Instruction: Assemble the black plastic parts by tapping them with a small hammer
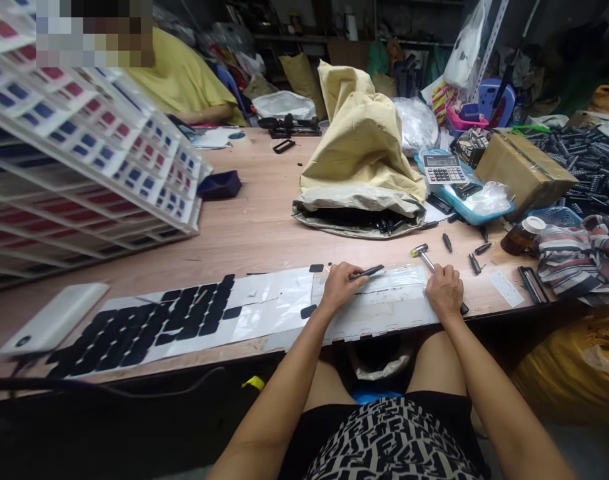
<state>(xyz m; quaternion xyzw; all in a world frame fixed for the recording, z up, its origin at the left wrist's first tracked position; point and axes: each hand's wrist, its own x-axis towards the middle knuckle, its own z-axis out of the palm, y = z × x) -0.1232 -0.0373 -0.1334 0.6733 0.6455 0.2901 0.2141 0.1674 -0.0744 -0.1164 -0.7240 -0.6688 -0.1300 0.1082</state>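
Note:
My left hand (340, 285) is closed on a slim black pen-shaped piece (368, 272), which lies nearly level over the work board. In my right hand (444, 291) is a small hammer (422, 251) with a yellowish head and metal shaft, its dark handle end showing below my fist. The hammer head is beyond the far edge of the board, apart from the black piece. Beneath both hands lies a pale board (384, 313) with clear film on it. To the left, a white sheet (274, 309) carries rows of flat black rounded pieces (129, 330).
White crates (134, 153) stand at left, near a white power bank-like box (54, 319). A beige sack (357, 147) opens toward me. At right are loose black parts (447, 243), a blue tray (477, 213), a calculator (442, 168), a carton (524, 175) and a jar (522, 237). A person in yellow (184, 80) sits opposite.

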